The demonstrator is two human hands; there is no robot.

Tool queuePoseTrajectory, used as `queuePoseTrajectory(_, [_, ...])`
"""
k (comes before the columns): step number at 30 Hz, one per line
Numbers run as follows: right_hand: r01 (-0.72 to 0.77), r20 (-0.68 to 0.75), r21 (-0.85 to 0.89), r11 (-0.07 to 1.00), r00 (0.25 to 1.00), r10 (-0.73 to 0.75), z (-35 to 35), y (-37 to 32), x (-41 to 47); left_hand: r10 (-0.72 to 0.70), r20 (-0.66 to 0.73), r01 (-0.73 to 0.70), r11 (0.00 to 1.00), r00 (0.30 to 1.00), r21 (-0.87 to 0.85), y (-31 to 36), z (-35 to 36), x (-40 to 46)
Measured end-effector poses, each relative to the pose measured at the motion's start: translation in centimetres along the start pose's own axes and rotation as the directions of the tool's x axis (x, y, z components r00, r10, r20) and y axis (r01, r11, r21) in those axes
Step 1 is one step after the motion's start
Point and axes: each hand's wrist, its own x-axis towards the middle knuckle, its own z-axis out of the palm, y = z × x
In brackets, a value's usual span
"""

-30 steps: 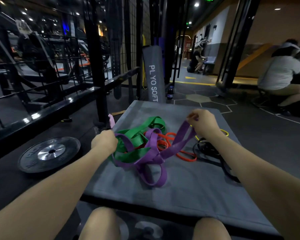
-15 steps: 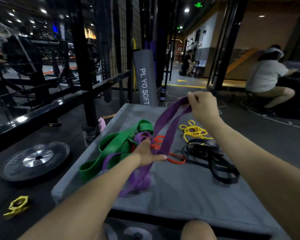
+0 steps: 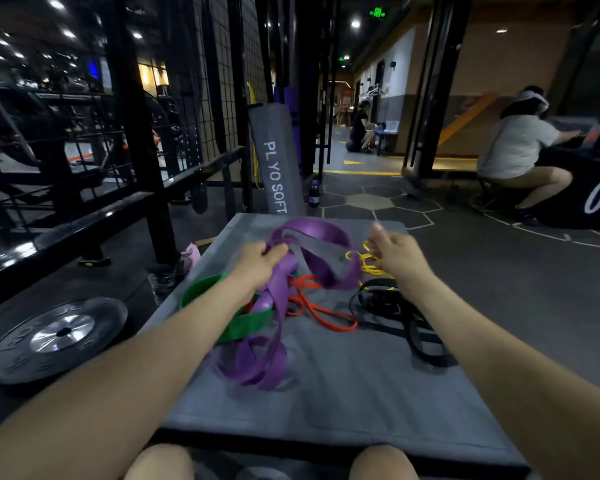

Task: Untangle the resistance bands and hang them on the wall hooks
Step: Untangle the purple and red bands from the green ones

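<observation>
Several tangled resistance bands lie on a grey plyo pad in front of my knees. My left hand grips a wide purple band; one loop of it stands up in the air between my hands and the rest trails down onto the pad. A green band lies under my left forearm, with a thin orange band beside it. My right hand hovers over a thin yellow band, fingers loosely curled, thumb up, holding nothing. A black band lies under my right forearm.
A weight plate lies on the floor at the left. A black rack and wire grid wall stand to the left. An upright grey "PLYO SOFT" pad and a bottle stand beyond. A person crouches at the right.
My left hand has moved up and taken hold of the purple band. My right hand has let go of the purple band and dropped toward the yellow one.
</observation>
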Motion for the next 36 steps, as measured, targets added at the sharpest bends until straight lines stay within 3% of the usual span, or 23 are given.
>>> queuePoseTrajectory(2, [-0.022, 0.197, 0.052, 0.998, 0.98, 0.011, 1.4, 0.2, -1.9, -0.052, -0.044, 0.046, 0.991, 0.998, -0.126, 1.9, -1.2, 0.8])
queuePoseTrajectory(5, [0.035, 0.475, 0.101, 0.994, 0.877, -0.079, 3.4, -1.1, -5.2, -0.191, -0.001, 0.177, 0.911, 0.982, -0.372, 4.4, -1.8, 1.5])
queuePoseTrajectory(7, [0.063, 0.557, 0.113, 0.992, 0.822, -0.116, 5.0, -1.7, -6.5, -0.214, 0.024, 0.202, 0.872, 0.977, -0.446, 6.1, -1.7, 1.7])
queuePoseTrajectory(9, [0.084, 0.541, 0.187, 0.979, 0.823, -0.174, 6.7, -2.0, -6.5, -0.209, 0.035, 0.198, 0.844, 0.977, -0.498, 7.9, -1.4, 1.7])
queuePoseTrajectory(12, [0.067, 0.42, 0.315, 0.947, 0.885, -0.202, 7.7, -2.7, -5.4, -0.294, 0.105, 0.301, 0.771, 0.95, -0.561, 10.3, -1.5, 1.4])
queuePoseTrajectory(18, [0.028, 0.4, 0.299, 0.954, 0.904, -0.152, 7.5, -2.9, -5.3, -0.493, 0.186, 0.499, 0.639, 0.85, -0.585, 9.4, -2.4, 2.0])
queuePoseTrajectory(22, [-0.127, 0.262, 0.332, 0.935, 0.964, 0.038, 5.9, -3.7, -4.2, -0.483, 0.277, 0.551, 0.782, 0.831, -0.291, 6.1, -1.8, 1.9])
queuePoseTrajectory(25, [-0.285, 0.239, 0.295, 0.912, 0.946, 0.218, 5.0, -4.1, -3.3, -0.417, 0.415, 0.514, 0.844, 0.809, -0.154, 3.7, -0.3, 0.7])
queuePoseTrajectory(28, [-0.399, 0.253, 0.302, 0.866, 0.909, 0.33, 4.8, -4.2, -3.0, -0.287, 0.51, 0.421, 0.891, 0.811, -0.168, 1.8, 1.2, -0.9])
queuePoseTrajectory(31, [-0.505, 0.294, 0.387, 0.771, 0.861, 0.416, 4.5, -4.6, -2.7, -0.106, 0.585, 0.194, 0.977, 0.804, -0.089, -0.3, 2.0, -2.0])
queuePoseTrajectory(34, [-0.559, 0.357, 0.45, 0.696, 0.827, 0.433, 3.8, -5.1, -2.1, 0.003, 0.504, -0.076, 0.989, 0.864, 0.125, -2.4, 2.5, -2.1])
queuePoseTrajectory(36, [-0.537, 0.345, 0.46, 0.707, 0.842, 0.415, 3.3, -5.1, -1.6, 0.071, 0.431, -0.109, 0.992, 0.899, 0.065, -2.5, 2.1, -1.7])
